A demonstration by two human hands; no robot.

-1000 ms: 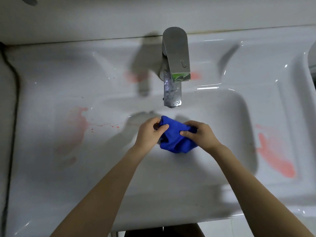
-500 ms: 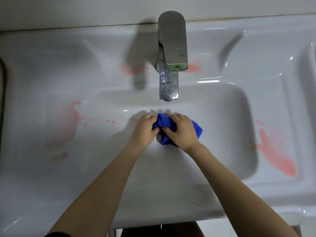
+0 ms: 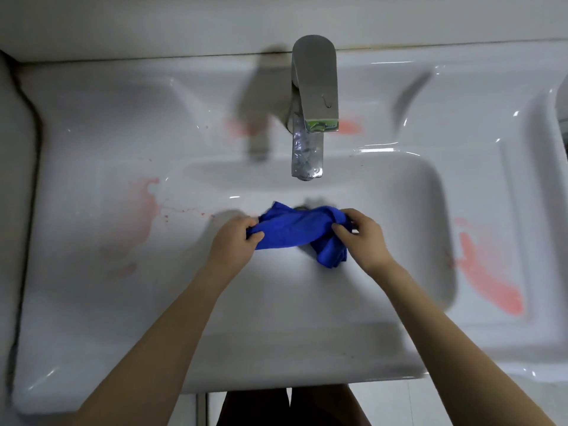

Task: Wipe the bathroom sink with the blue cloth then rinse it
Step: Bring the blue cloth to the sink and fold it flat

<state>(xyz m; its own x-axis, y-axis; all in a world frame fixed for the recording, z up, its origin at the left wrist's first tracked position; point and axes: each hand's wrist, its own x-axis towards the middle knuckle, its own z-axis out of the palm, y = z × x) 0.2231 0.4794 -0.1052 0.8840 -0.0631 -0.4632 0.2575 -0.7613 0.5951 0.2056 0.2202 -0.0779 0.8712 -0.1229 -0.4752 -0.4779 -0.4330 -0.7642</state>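
The blue cloth (image 3: pixel 295 230) is stretched sideways over the middle of the white sink basin (image 3: pixel 408 216), just below the tap spout. My left hand (image 3: pixel 235 241) pinches its left end. My right hand (image 3: pixel 364 238) grips its right end, where a bunched fold hangs down. Both hands hold the cloth above the basin floor. The drain is mostly hidden behind the cloth. No water stream shows from the chrome tap (image 3: pixel 310 118).
Pink-red stains lie on the sink's left ledge (image 3: pixel 144 204), on the right ledge (image 3: pixel 488 278) and behind the tap (image 3: pixel 349 126). A wall runs along the back. The sink's front rim (image 3: pixel 276 376) is near my body, with my legs below.
My hands were close together with the cloth bunched between them. Now they have moved apart and the cloth is pulled out into a long strip.
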